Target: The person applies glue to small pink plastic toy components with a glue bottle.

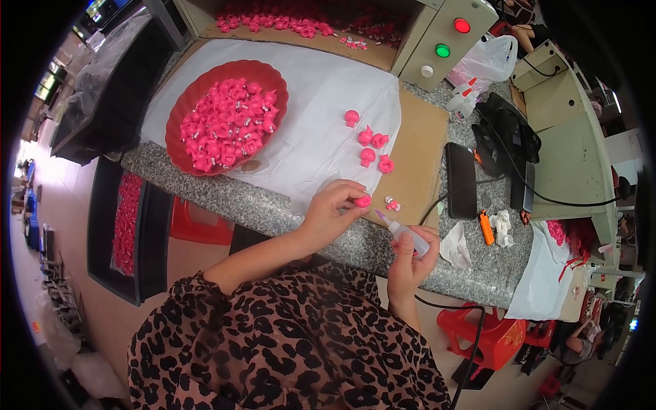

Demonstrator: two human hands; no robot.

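Note:
Between the fingertips of my left hand point(335, 213) is a small pink plastic figure part point(363, 201), held over the front edge of the workbench. My right hand point(412, 258) grips a small translucent glue bottle point(414, 240), its thin nozzle point(383, 216) tilted up toward the pink part, a short gap apart. Just beyond the nozzle lie a few tiny pink and white pieces point(392, 203). Several loose pink parts point(367, 157) rest farther off on white paper point(321, 102). To the left, a scalloped red bowl point(179, 147) holds a heap of pink parts point(229, 126).
At the back stands a beige machine housing point(444, 41) with coloured buttons, more pink parts inside. On the right lie a black phone point(461, 181), an orange lighter point(486, 227), crumpled tissue point(456, 246) and a black bag point(509, 133). A black crate point(154, 239) and red stool point(482, 335) stand below.

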